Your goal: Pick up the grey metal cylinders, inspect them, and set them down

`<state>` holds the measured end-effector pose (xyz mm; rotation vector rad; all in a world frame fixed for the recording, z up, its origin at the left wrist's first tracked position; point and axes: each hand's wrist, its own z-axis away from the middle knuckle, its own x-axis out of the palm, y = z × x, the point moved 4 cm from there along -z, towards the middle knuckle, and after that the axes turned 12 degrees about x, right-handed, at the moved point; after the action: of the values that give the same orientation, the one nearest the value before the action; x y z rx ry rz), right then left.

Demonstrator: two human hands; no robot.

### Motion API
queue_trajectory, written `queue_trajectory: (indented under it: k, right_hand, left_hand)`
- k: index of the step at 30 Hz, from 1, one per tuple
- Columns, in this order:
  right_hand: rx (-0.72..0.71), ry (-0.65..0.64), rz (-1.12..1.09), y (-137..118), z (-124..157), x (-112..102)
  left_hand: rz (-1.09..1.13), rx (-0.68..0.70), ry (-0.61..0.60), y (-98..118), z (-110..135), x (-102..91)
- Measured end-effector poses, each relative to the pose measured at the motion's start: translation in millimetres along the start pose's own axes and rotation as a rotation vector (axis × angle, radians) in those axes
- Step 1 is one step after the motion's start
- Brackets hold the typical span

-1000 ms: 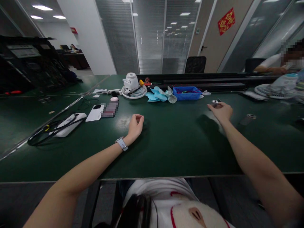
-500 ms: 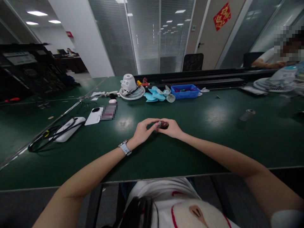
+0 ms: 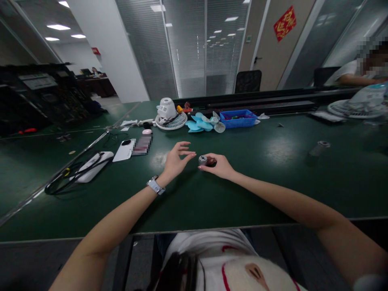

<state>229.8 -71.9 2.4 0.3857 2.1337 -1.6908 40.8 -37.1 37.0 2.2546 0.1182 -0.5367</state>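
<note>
Where 2 hands met at the small metal cylinder (image 3: pixel 203 161) 0.5 s ago, the left hand (image 3: pixel 176 162) has come away, fingers spread just beside it; the right hand (image 3: pixel 221 166) alone pinches it, roughly upright, top exposed, at the counter (image 3: pixel 188 210).

Right grip (image 3: pixel 222 166) around small grey metal cylinder (image 3: pixel 203 161), left grip (image 3: pixel 175 161) spread just beside it; flat dark-green surface (image 3: pixel 194 206), rectangular blue plastic tray (image 3: pixel 239 122), second grey metal cylinder (image 3: pixel 319 149) farther right.

Left hand (image 3: pixel 173 162) with fingers (image 3: pixel 181 144) parted, right hand (image 3: pixel 222 166) curled, forearms (image 3: pixel 129 212) angled inward
</note>
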Motion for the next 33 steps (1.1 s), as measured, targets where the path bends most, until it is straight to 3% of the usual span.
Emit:
queue_trajectory:
  k: [4, 7, 9, 11, 15, 17, 19, 24, 27, 30, 31, 33]
  right_hand:
    - [0.027, -0.011, -0.044, 1.0, -1.9, 2.0]
    - [0.101, 0.016, -0.154, 12.4, -12.9, -19.0]
    - [0.140, 0.145, -0.172, 27.1, -22.6, -56.1]
    - [0.178, 0.370, -0.074, 46.3, -28.8, -108.9]
    - [0.435, 0.849, 0.313, 90.0, -19.5, -214.1]
    - [0.587, 0.965, 0.411, 108.9, -8.4, -245.9]
    - [0.686, 1.000, 0.420, 123.0, 1.4, -261.4]
    - [0.776, 1.004, 0.389, 137.9, 13.6, -264.4]
    - [0.767, 1.060, 0.418, 131.1, 15.0, -258.0]
    - [0.572, 1.184, 0.572, 99.0, 9.8, -236.5]
    - [0.457, 1.148, 0.618, 84.4, 4.6, -221.6]
    - [0.210, 0.881, 0.647, 54.6, -8.4, -177.3]
  left_hand:
    - [-0.047, -0.054, -0.203, -24.7, 13.5, 4.5]
    - [-0.058, -0.048, -0.276, -31.2, 18.8, 9.6]
    - [-0.050, -0.045, -0.290, -30.3, 19.2, 11.3]
    - [-0.036, -0.050, -0.272, -28.2, 18.0, 11.0]
    - [-0.006, -0.112, -0.086, -31.5, 14.6, 4.4]
    - [0.009, -0.161, 0.026, -37.8, 14.0, 0.8]
    - [0.021, -0.211, 0.105, -44.5, 14.1, -1.6]
    - [-0.012, -0.254, 0.142, -50.8, 14.6, -2.9]
    - [-0.030, -0.234, 0.157, -49.8, 15.0, -3.0]
    - [-0.070, -0.222, 0.183, -50.3, 15.7, -4.0]
    - [-0.081, -0.223, 0.187, -50.9, 15.9, -4.2]
    - [-0.101, -0.226, 0.190, -52.2, 16.0, -4.6]
